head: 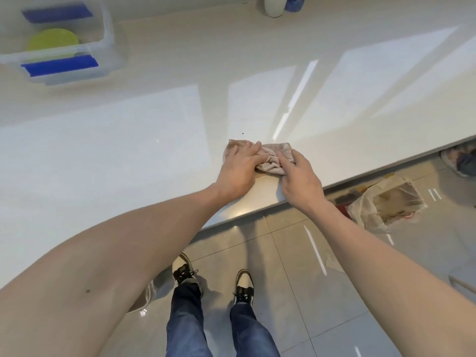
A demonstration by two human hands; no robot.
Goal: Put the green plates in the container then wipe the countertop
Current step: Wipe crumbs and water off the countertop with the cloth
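A crumpled beige cloth (273, 155) lies on the glossy white countertop (128, 140) near its front edge. My left hand (239, 171) presses flat on the cloth's left part, fingers spread. My right hand (300, 180) pinches the cloth's right side between thumb and fingers. At the far left stands a clear plastic container (103, 55) with blue handles, and a green plate (52, 41) lies inside it.
A white rounded object (274, 6) and something blue stand at the counter's back edge. Below the counter on the tiled floor sits a clear plastic bag (386, 204) at the right. My feet in dark and white shoes are below.
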